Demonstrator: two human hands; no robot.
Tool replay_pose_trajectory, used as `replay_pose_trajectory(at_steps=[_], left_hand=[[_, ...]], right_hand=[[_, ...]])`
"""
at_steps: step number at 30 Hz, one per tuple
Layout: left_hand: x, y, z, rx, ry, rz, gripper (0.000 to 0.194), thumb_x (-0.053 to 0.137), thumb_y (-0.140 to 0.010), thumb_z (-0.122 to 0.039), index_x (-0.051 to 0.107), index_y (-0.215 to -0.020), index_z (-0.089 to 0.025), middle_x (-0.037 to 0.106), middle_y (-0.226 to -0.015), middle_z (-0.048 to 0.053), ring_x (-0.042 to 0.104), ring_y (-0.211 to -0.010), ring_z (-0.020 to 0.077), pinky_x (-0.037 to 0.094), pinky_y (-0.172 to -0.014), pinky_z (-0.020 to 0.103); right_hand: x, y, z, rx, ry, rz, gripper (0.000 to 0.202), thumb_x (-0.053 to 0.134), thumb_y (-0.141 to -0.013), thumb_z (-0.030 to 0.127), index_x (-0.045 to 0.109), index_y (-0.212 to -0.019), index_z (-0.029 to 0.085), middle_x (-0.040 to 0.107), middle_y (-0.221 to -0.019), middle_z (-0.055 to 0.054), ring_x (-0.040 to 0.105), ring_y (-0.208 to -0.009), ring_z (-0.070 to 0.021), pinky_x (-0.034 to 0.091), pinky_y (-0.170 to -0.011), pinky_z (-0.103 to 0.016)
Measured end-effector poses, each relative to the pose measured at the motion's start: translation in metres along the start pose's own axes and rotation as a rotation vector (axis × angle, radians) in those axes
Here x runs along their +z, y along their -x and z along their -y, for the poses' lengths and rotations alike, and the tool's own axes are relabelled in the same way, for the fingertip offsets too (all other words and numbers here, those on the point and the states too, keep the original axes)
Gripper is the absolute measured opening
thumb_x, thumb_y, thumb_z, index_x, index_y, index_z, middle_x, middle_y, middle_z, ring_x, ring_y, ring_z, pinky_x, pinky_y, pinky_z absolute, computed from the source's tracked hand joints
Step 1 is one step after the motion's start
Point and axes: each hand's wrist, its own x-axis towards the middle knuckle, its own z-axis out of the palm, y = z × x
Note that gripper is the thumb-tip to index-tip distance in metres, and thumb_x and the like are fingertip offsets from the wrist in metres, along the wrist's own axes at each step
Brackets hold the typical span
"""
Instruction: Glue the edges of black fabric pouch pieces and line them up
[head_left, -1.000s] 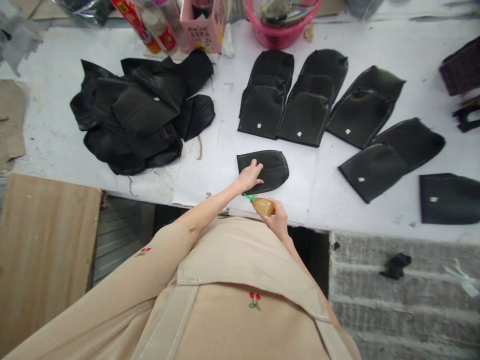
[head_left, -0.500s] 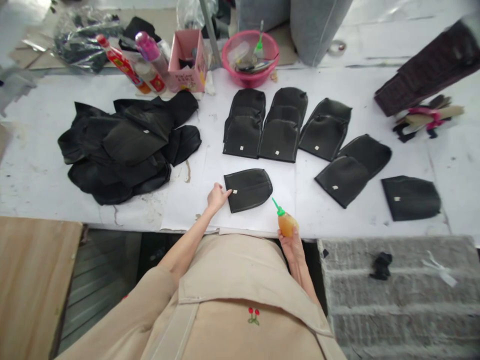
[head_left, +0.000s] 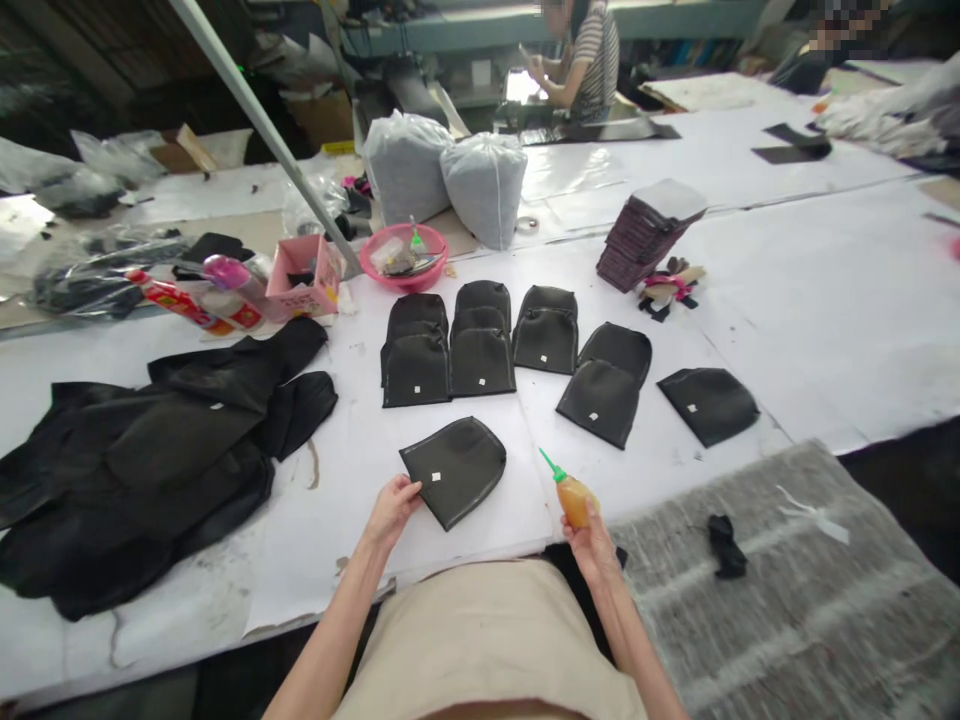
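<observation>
Between the thumb and fingers of my left hand (head_left: 395, 508) is the near left edge of a black leather-like piece (head_left: 461, 470), rounded at one end, with a small white tag. My right hand (head_left: 589, 540) grips a squeeze bottle (head_left: 576, 500) of amber liquid, its green nozzle pointing up and left, apart from the piece. Beyond them, similar black pieces lie in overlapping stacks (head_left: 416, 370), several with white tags showing. One single black piece (head_left: 709, 405) rests farther right. A loose heap of black pieces (head_left: 157, 450) spreads over the left of the table.
Behind the stacks stand a pink basin (head_left: 403, 270) of tools, a pink box (head_left: 300, 280), bottles (head_left: 180, 300) and a slanting metal pole (head_left: 262, 130). A dark red stack (head_left: 645, 240) stands back right. Grey fabric (head_left: 780, 560) lies front right. Another person (head_left: 585, 70) works across the tables.
The camera view has tilted up, bringing the far tables and a person into sight. The held black piece is now turned at more of an angle. Both hands keep their holds.
</observation>
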Motion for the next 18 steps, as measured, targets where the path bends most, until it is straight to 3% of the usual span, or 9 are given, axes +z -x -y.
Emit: replay_pose_trajectory(at_steps=[3,9,13,18], left_hand=[[0.026,0.015,-0.006,-0.079,0.217,0.058,0.018,0.073,-0.063,-0.007,0.064,-0.073,-0.018,0.074,-0.084,0.002,0.070,-0.076,0.0147,0.058,-0.071,0.025],[0.096,0.024,-0.029,-0.127,0.357,0.113,0.035,0.058,-0.064,0.006,0.070,-0.084,-0.020,0.076,-0.091,0.001,0.071,-0.081,0.0140,0.059,-0.071,0.023],[0.149,0.008,-0.044,-0.101,0.409,0.178,0.034,0.057,-0.064,0.006,0.069,-0.084,-0.019,0.076,-0.090,0.000,0.070,-0.081,0.0138,0.058,-0.072,0.024],[0.213,-0.029,-0.056,-0.048,0.455,0.243,0.031,0.054,-0.064,0.006,0.064,-0.079,-0.018,0.074,-0.083,-0.001,0.069,-0.079,0.0128,0.055,-0.076,0.026]], right_hand=[[-0.008,-0.002,0.011,-0.011,-0.053,-0.029,0.046,0.089,-0.057,0.046,0.068,-0.092,0.025,0.075,-0.080,0.002,0.067,-0.054,-0.0114,0.056,-0.044,-0.019],[-0.027,-0.008,0.031,-0.043,-0.126,-0.088,0.043,0.088,-0.060,0.043,0.067,-0.092,0.023,0.075,-0.078,0.004,0.067,-0.054,-0.0115,0.056,-0.044,-0.020],[-0.040,-0.011,0.040,-0.086,-0.147,-0.089,0.041,0.086,-0.063,0.043,0.067,-0.093,0.023,0.075,-0.081,0.003,0.067,-0.055,-0.0126,0.057,-0.043,-0.021],[-0.052,-0.014,0.047,-0.074,-0.173,-0.077,0.039,0.086,-0.065,0.043,0.066,-0.094,0.025,0.073,-0.079,0.002,0.066,-0.055,-0.0120,0.055,-0.040,-0.019]])
